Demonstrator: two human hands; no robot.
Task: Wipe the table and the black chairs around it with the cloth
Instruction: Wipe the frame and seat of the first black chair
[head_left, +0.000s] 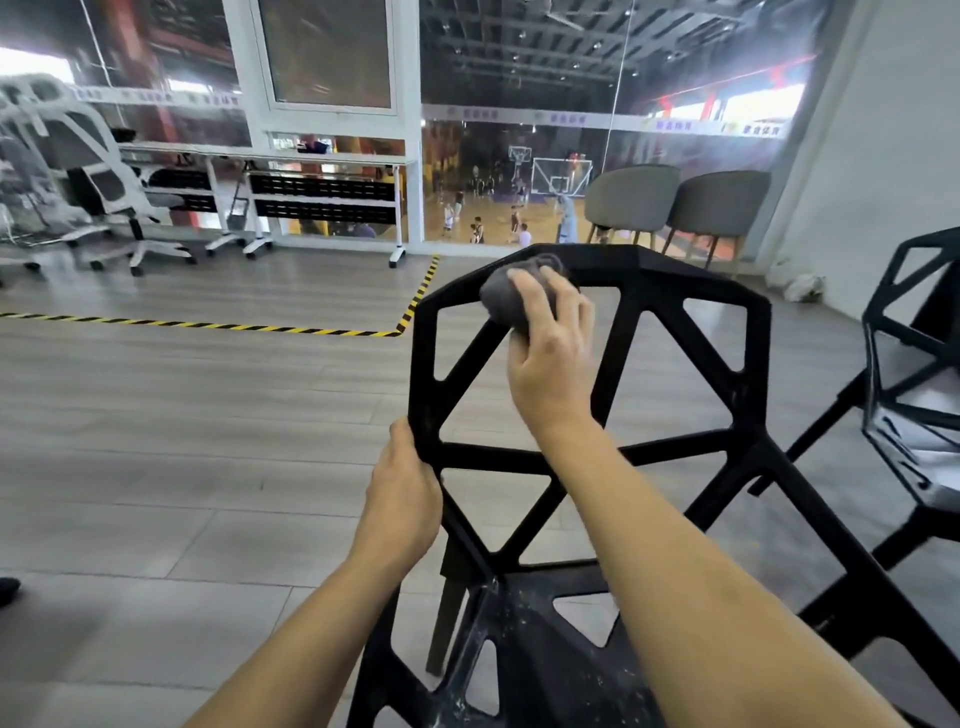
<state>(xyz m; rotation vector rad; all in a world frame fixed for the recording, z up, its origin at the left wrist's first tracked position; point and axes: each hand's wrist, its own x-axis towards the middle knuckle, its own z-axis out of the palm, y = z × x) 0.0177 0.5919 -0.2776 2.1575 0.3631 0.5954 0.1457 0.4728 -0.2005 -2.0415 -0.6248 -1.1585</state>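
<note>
A black chair (675, 452) with an open lattice of triangles stands right in front of me, its back facing up and away. My right hand (550, 358) grips a bunched grey cloth (501, 299) and presses it against the upper left bar of the chair's back. My left hand (402, 491) grips the left edge of the back frame lower down. The seat (524, 670) at the bottom shows pale dust specks. No table is in view.
A second black lattice chair (914, 374) stands at the right edge. Two grey padded chairs (680, 208) sit by the glass wall. White office chairs (98, 182) and white desks (322, 192) line the left. Yellow-black tape (218, 326) marks the wooden floor.
</note>
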